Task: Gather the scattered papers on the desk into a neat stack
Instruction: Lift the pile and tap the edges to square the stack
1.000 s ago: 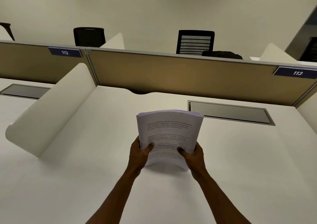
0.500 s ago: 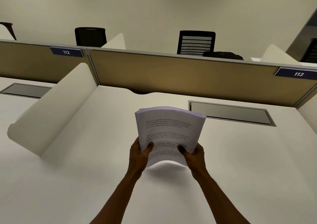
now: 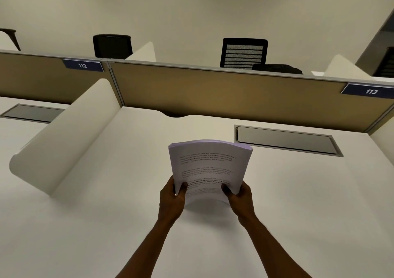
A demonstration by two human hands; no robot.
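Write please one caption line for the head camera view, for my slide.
Both hands, left hand and right hand, hold a stack of printed papers upright above the white desk.

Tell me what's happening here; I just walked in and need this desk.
A person is tidying papers. Both hands, left hand and right hand, grip the lower corners of a thick stack, thumbs on the printed top sheet. The stack is raised above the white desk and bows upward. No loose sheets show on the desk, so gathering looks finished; setting it down remains.
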